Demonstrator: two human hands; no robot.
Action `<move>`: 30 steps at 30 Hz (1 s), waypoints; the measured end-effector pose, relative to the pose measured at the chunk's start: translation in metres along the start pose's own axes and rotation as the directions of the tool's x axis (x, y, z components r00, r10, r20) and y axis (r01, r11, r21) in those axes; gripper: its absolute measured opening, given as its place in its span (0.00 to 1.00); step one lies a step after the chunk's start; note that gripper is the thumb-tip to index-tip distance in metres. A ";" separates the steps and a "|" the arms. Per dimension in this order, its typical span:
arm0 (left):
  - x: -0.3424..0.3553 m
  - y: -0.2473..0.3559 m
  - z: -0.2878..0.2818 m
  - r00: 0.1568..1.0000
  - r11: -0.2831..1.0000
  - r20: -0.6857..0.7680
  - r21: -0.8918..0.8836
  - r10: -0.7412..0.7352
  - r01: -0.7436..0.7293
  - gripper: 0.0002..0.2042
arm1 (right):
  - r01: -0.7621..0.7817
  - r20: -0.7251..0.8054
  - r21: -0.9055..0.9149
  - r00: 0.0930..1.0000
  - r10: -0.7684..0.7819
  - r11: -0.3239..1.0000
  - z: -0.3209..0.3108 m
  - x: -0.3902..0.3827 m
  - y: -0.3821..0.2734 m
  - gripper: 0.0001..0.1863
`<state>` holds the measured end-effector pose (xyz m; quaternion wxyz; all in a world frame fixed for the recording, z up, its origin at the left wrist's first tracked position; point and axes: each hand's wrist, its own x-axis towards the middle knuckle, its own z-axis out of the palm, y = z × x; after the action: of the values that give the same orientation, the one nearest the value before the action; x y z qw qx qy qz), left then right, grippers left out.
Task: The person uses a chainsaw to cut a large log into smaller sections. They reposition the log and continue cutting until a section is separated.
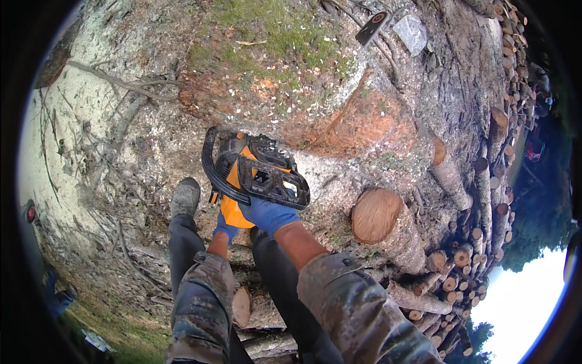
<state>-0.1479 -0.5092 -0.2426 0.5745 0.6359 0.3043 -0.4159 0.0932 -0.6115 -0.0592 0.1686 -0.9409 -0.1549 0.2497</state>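
Note:
An orange and black chainsaw (239,173) is held in front of my legs, over ground strewn with wood chips. My right hand (270,213), in a blue knit glove, is closed around its black rear part, under the rear loop. My left hand (225,228), gloved in the same blue, is against the lower end of the orange body. That body hides most of its fingers. The black curved front handle (212,164) has no hand on it. I cannot make out the guide bar or chain.
A thick cut log (377,216) lies just right of the saw, with large stacked logs (451,279) beyond. My boot (185,198) stands among sticks and chips. A dark metal blade with a round eye (371,29) and a grey stone (411,35) lie at the top.

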 end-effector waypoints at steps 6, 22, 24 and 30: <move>0.006 -0.007 -0.005 1.000 1.000 -0.002 -0.003 -0.006 0.006 0.25 | 0.046 -0.071 0.022 0.997 -0.044 0.999 0.004 -0.001 -0.001 0.13; 0.015 -0.007 0.000 1.000 1.000 -0.001 -0.021 0.005 -0.005 0.25 | 0.049 -0.069 0.039 0.997 -0.046 0.998 0.016 -0.002 0.009 0.11; 0.011 -0.010 -0.003 1.000 1.000 -0.007 -0.017 -0.007 0.007 0.25 | 0.060 -0.076 0.043 0.995 -0.057 0.997 0.016 0.000 0.007 0.10; 0.012 -0.004 -0.001 1.000 1.000 0.019 -0.010 -0.004 0.004 0.25 | 0.053 -0.082 0.059 0.995 -0.048 0.997 0.010 0.000 0.014 0.09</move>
<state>-0.1450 -0.5092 -0.2552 0.5799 0.6281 0.3023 -0.4217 0.0910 -0.6218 -0.0734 0.2099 -0.9403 -0.1641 0.2118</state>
